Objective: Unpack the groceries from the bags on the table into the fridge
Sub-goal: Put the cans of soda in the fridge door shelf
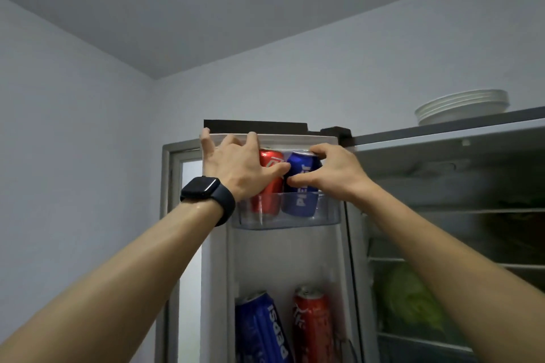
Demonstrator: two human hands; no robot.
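The fridge door (283, 253) stands open in front of me. Its top clear door shelf (327, 212) holds a red can (267, 200) on the left and a blue Pepsi can (300, 200) on the right, both upright. My right hand (336, 171) wraps around the upper part of the blue Pepsi can. My left hand (233, 162), with a black watch on the wrist, rests spread over the door's top edge, its thumb across the red can. A lower door shelf carries another blue Pepsi can (262, 330) and another red can (312, 324).
The fridge interior (457, 215) is at the right, with wire shelves and a green cabbage (410, 300). A stack of white plates (463, 106) sits on top of the fridge. A doorway shows behind the door at the left.
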